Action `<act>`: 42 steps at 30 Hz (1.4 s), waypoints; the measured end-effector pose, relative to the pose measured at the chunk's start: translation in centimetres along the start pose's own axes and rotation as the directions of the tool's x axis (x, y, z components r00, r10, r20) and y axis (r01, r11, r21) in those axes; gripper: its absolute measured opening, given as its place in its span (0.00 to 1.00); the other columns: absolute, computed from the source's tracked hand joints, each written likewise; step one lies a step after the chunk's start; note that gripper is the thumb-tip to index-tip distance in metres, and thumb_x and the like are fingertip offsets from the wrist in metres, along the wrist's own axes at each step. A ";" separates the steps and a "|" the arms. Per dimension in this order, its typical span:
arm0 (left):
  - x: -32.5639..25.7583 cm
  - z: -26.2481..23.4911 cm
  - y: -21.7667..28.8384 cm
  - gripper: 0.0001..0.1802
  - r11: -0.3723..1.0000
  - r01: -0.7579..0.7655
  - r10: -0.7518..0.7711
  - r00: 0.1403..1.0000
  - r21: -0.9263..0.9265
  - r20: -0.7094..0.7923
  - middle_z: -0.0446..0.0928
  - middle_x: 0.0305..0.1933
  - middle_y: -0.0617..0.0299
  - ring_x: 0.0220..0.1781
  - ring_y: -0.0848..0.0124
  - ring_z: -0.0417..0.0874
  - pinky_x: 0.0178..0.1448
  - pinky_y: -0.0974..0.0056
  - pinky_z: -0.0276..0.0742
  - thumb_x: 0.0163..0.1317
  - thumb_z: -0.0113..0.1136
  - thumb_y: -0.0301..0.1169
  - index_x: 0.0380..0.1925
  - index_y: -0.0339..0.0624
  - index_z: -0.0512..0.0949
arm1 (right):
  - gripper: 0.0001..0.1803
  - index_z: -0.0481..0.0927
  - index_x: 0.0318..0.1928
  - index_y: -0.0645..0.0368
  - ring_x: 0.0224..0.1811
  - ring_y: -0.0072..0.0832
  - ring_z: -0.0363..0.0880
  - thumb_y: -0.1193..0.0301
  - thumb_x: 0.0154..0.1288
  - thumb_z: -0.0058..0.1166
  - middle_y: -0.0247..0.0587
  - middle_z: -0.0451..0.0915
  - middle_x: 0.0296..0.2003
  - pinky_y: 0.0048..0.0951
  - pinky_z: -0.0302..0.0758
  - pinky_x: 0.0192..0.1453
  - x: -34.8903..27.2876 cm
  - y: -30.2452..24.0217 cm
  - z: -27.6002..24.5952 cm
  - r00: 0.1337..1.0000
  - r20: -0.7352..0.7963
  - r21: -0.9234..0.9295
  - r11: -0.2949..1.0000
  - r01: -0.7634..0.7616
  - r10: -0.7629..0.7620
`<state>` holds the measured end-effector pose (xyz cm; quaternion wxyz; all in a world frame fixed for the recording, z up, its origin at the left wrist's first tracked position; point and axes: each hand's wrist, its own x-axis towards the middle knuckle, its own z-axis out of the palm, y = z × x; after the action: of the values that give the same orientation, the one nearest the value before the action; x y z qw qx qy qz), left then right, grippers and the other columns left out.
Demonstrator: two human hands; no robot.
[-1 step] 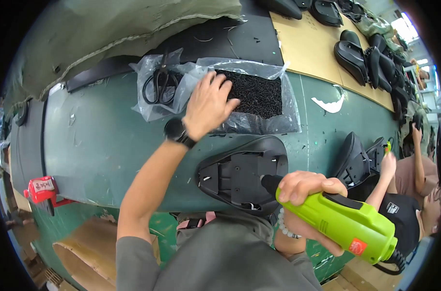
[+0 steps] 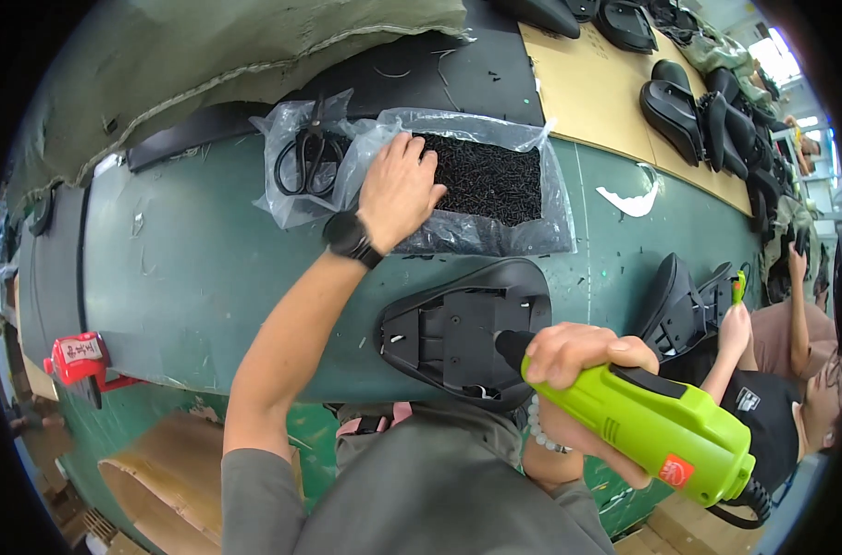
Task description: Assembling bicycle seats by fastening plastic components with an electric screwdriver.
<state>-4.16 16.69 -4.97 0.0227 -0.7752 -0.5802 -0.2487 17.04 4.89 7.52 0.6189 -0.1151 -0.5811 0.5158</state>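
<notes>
My left hand [image 2: 400,190] is over the left edge of a heap of small black screws [image 2: 490,180] in a clear plastic bag [image 2: 558,231]. Its fingers are drawn together and bent down at the screws; what the fingertips grip is hidden. My right hand [image 2: 592,370] is closed round a lime-green power screwdriver [image 2: 671,421] with a cord at its rear. The driver's black nose reaches over the right part of a black saddle [image 2: 456,328], which lies with its ribbed plastic underside up in front of me. I cannot tell whether the tip touches it.
Black-handled scissors [image 2: 308,157] lie on plastic left of the screws. A red tape dispenser [image 2: 80,361] stands at the table's left edge. Another saddle [image 2: 671,301] is to the right, near a co-worker's hand [image 2: 736,324]. More saddles [image 2: 671,116] lie on cardboard at the far right.
My left hand's fingers have drawn closer together over the screws, and its wrist has shifted slightly right. The screwdriver has moved slightly left in my right hand.
</notes>
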 end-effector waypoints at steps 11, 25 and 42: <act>-0.1 -0.6 -0.3 0.07 0.959 -0.032 -0.012 0.988 -0.282 -0.154 0.80 0.41 0.63 0.47 0.62 0.76 0.50 0.58 0.75 0.55 0.64 0.32 0.29 0.40 0.82 | 0.23 0.72 0.54 0.57 0.27 0.36 0.77 0.65 0.60 0.58 0.45 0.78 0.29 0.38 0.76 0.36 0.1 2.6 2.1 0.990 -0.003 0.028 0.990 -0.137 0.137; -12.5 -7.0 6.3 0.12 0.744 -0.110 0.045 0.992 -0.659 -0.115 0.80 0.41 0.63 0.47 0.62 0.78 0.48 0.60 0.76 0.45 0.71 0.31 0.20 0.41 0.75 | 0.60 0.67 0.57 0.64 0.21 0.36 0.77 0.22 0.40 0.51 0.46 0.77 0.25 0.34 0.76 0.27 1.3 2.6 2.1 0.991 0.131 -0.003 1.000 -0.019 0.019; -12.9 -7.0 6.4 0.14 0.719 -0.167 0.062 0.982 -0.675 -0.177 0.78 0.52 0.55 0.59 0.53 0.75 0.56 0.52 0.76 0.48 0.72 0.33 0.20 0.40 0.74 | 0.59 0.65 0.58 0.62 0.24 0.34 0.75 0.22 0.43 0.46 0.42 0.75 0.28 0.35 0.74 0.31 0.5 1.7 2.5 0.993 0.012 0.057 0.992 -0.117 0.116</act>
<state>-3.48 0.94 -2.57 -0.2090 -0.7433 -0.3946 -0.4981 13.97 4.83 7.31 0.5884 -0.1288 -0.5609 0.5680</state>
